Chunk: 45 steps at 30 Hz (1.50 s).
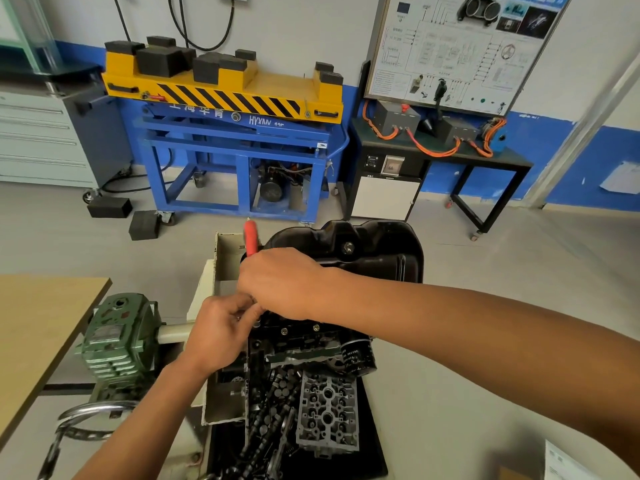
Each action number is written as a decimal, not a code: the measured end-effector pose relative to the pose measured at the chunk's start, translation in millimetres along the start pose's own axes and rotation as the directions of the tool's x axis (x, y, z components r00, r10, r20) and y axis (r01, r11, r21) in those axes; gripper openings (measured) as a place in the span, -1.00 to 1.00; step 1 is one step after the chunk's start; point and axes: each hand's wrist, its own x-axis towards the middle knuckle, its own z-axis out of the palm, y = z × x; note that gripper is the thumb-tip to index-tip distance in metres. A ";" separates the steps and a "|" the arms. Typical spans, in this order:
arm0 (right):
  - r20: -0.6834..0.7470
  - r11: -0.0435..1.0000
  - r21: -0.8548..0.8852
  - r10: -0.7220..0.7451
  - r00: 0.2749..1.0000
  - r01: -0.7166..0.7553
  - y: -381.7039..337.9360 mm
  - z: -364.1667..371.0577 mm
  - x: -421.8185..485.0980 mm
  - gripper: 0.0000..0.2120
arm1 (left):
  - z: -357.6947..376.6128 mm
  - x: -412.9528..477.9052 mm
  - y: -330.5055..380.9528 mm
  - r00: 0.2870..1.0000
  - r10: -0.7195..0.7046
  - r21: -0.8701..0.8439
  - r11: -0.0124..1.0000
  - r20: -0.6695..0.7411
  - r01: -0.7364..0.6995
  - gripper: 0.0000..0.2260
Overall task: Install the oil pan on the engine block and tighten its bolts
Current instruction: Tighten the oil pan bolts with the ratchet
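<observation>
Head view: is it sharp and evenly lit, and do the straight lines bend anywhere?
Head view: soft, even light, only a faint sheen on the black oil pan; the engine in the centre is fairly sharp; the steel ring at lower left is blurred; the white post at right leans, a wide-angle distortion.

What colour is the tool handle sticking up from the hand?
Red; the head view shows the plastic tool handle poking above the right hand.
</observation>
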 end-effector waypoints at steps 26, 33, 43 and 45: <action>-0.033 0.995 -0.028 -0.094 0.995 0.093 16.8 12.6 -4.7 -0.88 | 4.4 -0.7 0.1 0.999 -0.035 -0.021 0.999 -0.036 0.034 -0.88; -0.049 0.998 -0.044 -0.040 0.998 0.038 20.6 8.9 -10.5 -0.92 | 5.7 -0.6 1.5 0.999 -0.027 -0.096 0.995 -0.019 0.025 -0.87; -0.076 0.993 0.094 0.085 0.993 -0.078 22.7 7.4 -15.0 -0.79 | 4.9 2.8 1.8 0.993 -0.081 -0.129 0.989 -0.080 0.071 -0.89; -0.058 0.983 0.146 0.125 0.990 -0.116 23.3 7.9 -15.3 -0.73 | 6.3 3.2 2.0 0.993 -0.081 -0.121 0.990 -0.086 0.070 -0.86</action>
